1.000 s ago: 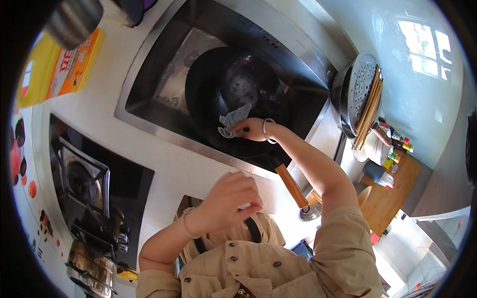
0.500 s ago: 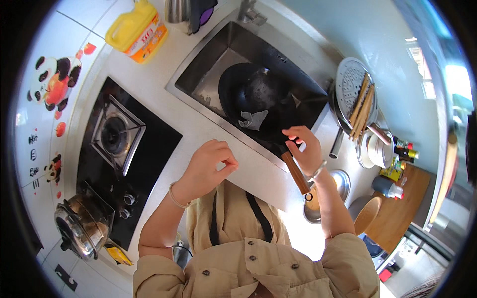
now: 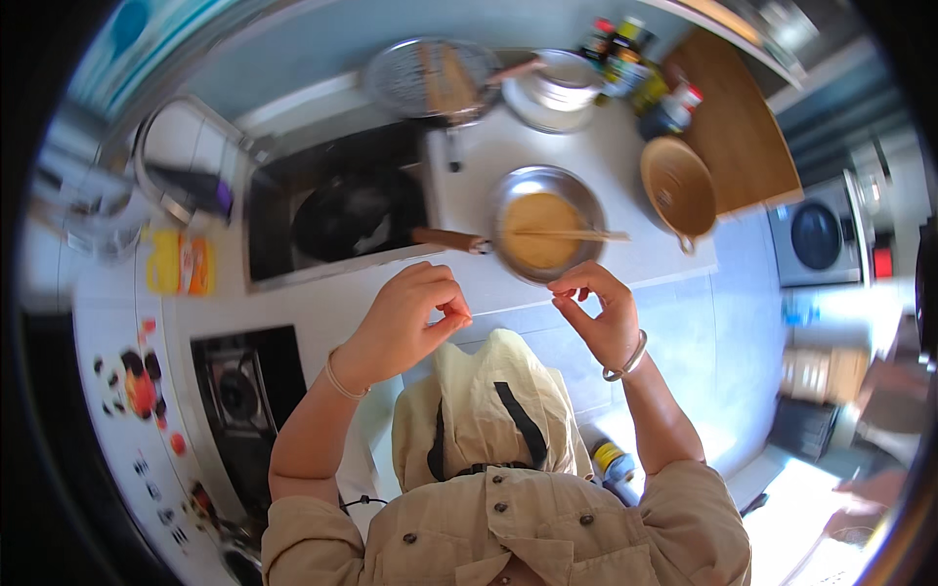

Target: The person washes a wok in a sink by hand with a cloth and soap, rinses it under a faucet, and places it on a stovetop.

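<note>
In front of my body my left hand (image 3: 415, 314) is raised, fingers curled in, thumb and forefinger tips together; nothing shows between them. My right hand (image 3: 602, 311) hovers at the counter edge, thumb apart from the bent fingers, holding nothing. Just beyond it stands a steel bowl (image 3: 587, 186) of yellow liquid that looks like beaten egg, with chopsticks (image 3: 591, 234) lying across it. A dark wok (image 3: 332, 215) sits in the sink (image 3: 269, 190), its wooden handle (image 3: 447, 238) reaching over the rim toward the bowl. A pale translucent scrap (image 3: 373, 237) lies in the wok, blurred.
Behind stand a perforated steamer plate (image 3: 391, 73) with chopsticks, stacked white bowls (image 3: 565, 83), several bottles (image 3: 625, 59) and a tan colander (image 3: 674, 195). A yellow jug (image 3: 166, 264) and a gas hob (image 3: 259, 356) are to the left. A washing machine (image 3: 816, 239) stands right.
My view has turned to the right, bringing the egg bowl fully into sight. My right hand is now by the bowl instead of the wok handle. Left fingers stay curled.
</note>
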The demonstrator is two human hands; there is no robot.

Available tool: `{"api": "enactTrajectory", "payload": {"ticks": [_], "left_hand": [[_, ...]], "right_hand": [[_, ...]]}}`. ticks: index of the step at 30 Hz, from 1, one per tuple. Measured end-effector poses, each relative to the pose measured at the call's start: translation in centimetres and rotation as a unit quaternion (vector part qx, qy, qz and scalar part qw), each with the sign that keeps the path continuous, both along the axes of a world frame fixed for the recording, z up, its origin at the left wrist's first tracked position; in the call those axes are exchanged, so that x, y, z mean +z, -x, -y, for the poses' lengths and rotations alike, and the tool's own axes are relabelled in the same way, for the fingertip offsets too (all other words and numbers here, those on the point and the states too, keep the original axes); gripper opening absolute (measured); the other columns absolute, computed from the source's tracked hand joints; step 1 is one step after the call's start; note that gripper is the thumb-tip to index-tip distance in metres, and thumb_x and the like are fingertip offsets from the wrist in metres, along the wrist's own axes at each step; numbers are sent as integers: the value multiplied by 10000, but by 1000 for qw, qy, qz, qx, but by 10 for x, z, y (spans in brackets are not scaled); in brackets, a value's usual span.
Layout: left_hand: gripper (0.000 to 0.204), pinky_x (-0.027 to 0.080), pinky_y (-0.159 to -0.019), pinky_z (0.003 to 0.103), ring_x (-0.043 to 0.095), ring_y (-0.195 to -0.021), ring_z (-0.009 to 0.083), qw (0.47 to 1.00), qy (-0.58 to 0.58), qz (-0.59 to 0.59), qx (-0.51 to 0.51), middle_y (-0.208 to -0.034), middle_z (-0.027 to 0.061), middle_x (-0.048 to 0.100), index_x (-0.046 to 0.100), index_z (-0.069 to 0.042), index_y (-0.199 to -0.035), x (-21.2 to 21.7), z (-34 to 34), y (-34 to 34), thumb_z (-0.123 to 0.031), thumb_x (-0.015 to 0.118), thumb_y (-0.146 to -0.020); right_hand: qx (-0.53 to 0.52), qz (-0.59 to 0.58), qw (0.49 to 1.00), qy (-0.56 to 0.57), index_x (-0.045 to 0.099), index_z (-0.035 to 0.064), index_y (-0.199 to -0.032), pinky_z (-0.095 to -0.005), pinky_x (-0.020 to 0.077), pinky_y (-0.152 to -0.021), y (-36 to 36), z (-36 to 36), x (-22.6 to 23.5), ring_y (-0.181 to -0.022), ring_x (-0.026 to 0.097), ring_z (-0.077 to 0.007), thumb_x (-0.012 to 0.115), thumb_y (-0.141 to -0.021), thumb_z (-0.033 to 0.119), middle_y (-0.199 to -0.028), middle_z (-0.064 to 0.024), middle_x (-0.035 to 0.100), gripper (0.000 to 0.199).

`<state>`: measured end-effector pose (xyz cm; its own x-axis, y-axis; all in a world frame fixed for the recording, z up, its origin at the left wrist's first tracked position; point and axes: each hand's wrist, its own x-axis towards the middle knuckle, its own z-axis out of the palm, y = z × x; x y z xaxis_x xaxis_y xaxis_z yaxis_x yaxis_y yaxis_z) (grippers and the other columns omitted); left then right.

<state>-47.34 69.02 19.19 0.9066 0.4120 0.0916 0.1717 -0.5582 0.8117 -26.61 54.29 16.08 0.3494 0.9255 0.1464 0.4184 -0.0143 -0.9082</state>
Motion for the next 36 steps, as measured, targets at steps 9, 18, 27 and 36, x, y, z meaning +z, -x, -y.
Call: {"api": "enactTrajectory", "payload": {"ticks": [9, 18, 27, 36], "left_hand": [[90, 408, -634, 291, 513, -680, 186, 957, 0, -4, -290, -690, 49, 546, 576, -18, -683, 29, 172, -241, 16, 658, -699], [100, 408, -661, 276, 502, -694, 154, 856, 24, -33, -516, -690, 31, 532, 566, -25, -690, 4, 396, -421, -14, 660, -723], [65, 424, -632, 241, 521, -699, 129, 724, 65, -107, -679, -739, 43, 554, 616, -22, -768, -48, 581, -542, -76, 650, -760], [195, 389, -640, 191, 472, -713, 41, 655, 150, -251, -696, -846, -4, 604, 622, -57, -990, -144, 713, -587, -169, 626, -830]], "right_hand": [[-186, -152, 970, -37, 652, 47, -857, -216, 386, -626, -105, 218, 4, -709, 542, -70, 671, -750, 28, -804, -9, 611, 110], [-419, -184, 889, -14, 636, 55, -775, -219, 386, -551, -181, 438, -18, -606, 520, -56, 675, -757, 134, -666, 15, 605, 90], [-596, -266, 748, -118, 595, 19, -807, -192, 397, -557, -201, 599, -69, -612, 463, -25, 625, -817, 125, -726, 22, 571, 111], [-841, -278, 421, -198, 592, 14, -807, -185, 409, -602, -126, 705, -163, -665, 503, -41, 639, -812, 85, -722, 25, 564, 86]]}}
